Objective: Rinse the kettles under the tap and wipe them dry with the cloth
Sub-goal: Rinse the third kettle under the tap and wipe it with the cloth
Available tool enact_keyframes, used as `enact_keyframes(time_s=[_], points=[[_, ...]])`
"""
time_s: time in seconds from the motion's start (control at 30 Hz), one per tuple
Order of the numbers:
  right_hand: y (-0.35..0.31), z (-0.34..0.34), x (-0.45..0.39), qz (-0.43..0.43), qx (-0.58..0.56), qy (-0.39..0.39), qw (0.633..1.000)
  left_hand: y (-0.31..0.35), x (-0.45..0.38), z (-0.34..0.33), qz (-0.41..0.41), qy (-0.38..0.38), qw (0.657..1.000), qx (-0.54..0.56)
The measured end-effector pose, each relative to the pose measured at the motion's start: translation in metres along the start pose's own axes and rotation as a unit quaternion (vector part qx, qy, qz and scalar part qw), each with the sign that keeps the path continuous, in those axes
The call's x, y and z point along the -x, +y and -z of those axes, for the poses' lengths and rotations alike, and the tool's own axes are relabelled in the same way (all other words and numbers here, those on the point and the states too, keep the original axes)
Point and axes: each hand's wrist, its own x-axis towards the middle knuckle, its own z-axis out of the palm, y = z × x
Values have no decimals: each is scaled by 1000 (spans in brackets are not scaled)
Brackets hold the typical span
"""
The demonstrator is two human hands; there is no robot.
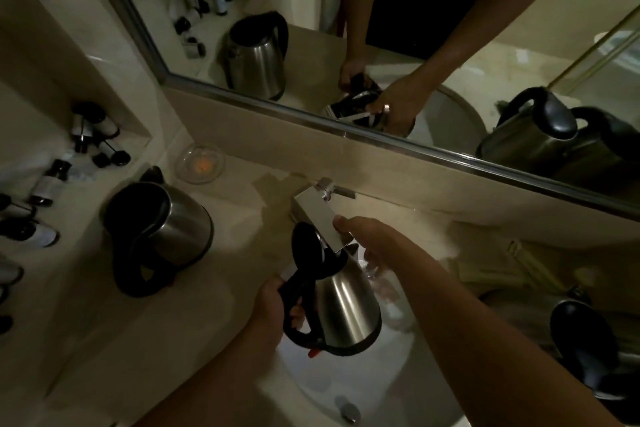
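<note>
A steel kettle [346, 308] with a black handle and its lid flipped open is held over the white sink [398, 388], its mouth right under the square chrome tap [320, 218]. My left hand [273, 308] grips the black handle. My right hand [367, 239] reaches to the tap, thumb against the spout's end; its fingers are hidden behind the kettle's rim. A second steel kettle [162, 236] stands on the counter at the left. Another kettle [585, 350] sits at the right edge, beside a pale cloth [502, 270] lying on the counter.
A large mirror [450, 45] runs along the wall behind the tap. Several small dark toiletry bottles [48, 184] lie on the left counter and ledge. A glass dish [200, 163] sits by the wall. The sink drain plug [348, 409] is near the bottom.
</note>
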Motion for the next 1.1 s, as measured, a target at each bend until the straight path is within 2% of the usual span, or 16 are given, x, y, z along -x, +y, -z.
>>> enact_keyframes(time_s=[0.07,0.23,0.43,0.67,0.87,1.1], points=[[6,-6,-3,-21,-68,-33,997,4,-7,9,12,-44,999,0],[12,-7,-3,-43,-164,-46,984,6,-7,18,22,-145,989,-35],[10,-9,-1,-91,-196,-53,975,7,1,18,14,-157,986,-51],[5,-3,-9,-134,-152,-20,979,3,-14,28,-11,-142,988,-61],[6,-3,-10,-124,-137,-16,983,1,-17,29,-17,-148,987,-54],[3,-4,-11,-83,-101,30,991,0,-15,28,-3,-171,983,-61]])
